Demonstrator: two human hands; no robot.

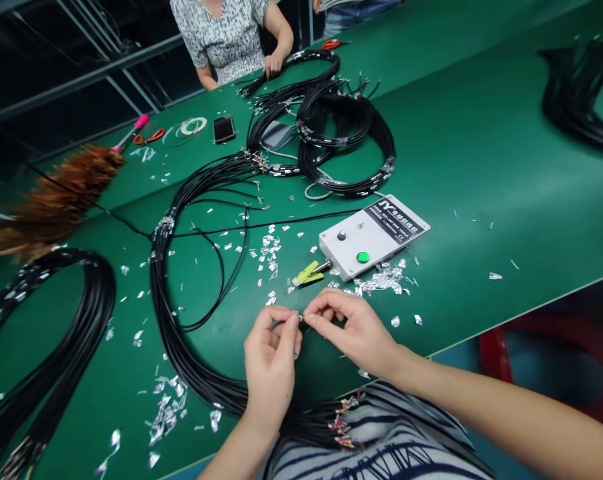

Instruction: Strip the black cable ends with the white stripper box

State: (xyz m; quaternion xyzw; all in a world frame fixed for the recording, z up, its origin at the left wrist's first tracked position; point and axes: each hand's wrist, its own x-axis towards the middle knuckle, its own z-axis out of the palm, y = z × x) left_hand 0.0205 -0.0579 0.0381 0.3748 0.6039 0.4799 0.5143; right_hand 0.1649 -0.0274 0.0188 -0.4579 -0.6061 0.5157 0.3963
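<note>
My left hand (273, 353) and my right hand (352, 328) meet fingertip to fingertip above the green table, both closed in a pinch. Between them shows a tiny bit of a stripped cable end (301, 318); the rest is hidden by my fingers. Just beyond sits a grey control box (354, 243) with a green button and a black knob. A yellow-green clip (309, 274) is fixed to its shaft. To the left, a looped bundle of black cables (169, 320) curves under my left arm, its colored wire ends (345, 423) lying by my lap.
Foil scraps (381, 280) litter the green table (481, 220). Further off lie coiled black cables (349, 133), a phone (224, 129), red-handled scissors (150, 137) and a feather duster (66, 193). More cable bundles (101, 287) flank both sides. Across the table, a person's hand (273, 65) rests on cables.
</note>
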